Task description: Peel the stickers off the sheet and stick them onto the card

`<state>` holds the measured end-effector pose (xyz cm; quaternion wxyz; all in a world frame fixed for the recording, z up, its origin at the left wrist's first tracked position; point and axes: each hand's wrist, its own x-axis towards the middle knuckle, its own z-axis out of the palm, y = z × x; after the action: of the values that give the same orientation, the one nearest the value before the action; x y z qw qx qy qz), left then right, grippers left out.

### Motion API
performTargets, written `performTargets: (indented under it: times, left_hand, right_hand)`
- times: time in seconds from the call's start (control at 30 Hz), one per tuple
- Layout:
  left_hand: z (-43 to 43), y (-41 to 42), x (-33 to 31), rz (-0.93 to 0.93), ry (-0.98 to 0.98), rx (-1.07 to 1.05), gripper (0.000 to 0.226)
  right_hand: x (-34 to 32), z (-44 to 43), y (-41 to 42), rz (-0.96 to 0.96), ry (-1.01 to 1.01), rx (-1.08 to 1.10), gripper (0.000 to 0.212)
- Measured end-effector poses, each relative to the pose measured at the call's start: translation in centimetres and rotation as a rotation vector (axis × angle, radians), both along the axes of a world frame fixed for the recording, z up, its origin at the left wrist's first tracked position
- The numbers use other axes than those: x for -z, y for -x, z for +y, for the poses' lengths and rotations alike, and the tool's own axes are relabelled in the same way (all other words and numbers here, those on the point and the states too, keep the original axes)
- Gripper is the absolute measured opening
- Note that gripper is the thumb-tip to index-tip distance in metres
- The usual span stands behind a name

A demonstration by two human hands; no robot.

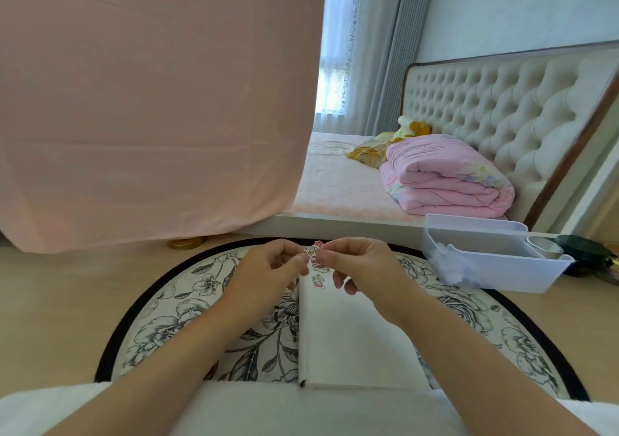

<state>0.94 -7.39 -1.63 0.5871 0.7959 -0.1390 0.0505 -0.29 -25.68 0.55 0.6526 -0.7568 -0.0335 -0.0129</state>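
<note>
The left hand (273, 265) and right hand (356, 264) meet above the far edge of the round floral tabletop (167, 318). Each grip pinches the small sticker sheet (315, 252) at the fingertips, so it sits between the two grips, lifted off the white card (351, 341). The card lies across the tabletop's middle, with a sticker (318, 282) at its far end

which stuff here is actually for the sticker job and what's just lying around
For the job: sticker sheet, pinched by left hand and right hand; white card.
Lying about: plastic bin, folded pink quilt, plush toy, pink cloth.
</note>
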Motion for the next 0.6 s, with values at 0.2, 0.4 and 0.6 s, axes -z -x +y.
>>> performTargets:
  times: [0.2,0.4,0.6]
  left_hand:
    - [-0.3,-0.6,0.5,-0.043,-0.002,0.0,0.016]
    - [-0.5,-1.0,1.2,-0.134,-0.148,-0.009,0.012]
    - [-0.5,-0.8,1.3,-0.194,-0.231,-0.002,0.012]
  right_hand:
    - [0.3,0.3,-0.4,-0.002,0.032,0.002,0.01]
    - [-0.3,0.0,-0.6,-0.097,0.2,0.078,0.014]
    - [-0.5,-0.9,-1.0,-0.153,0.384,0.018,0.004]
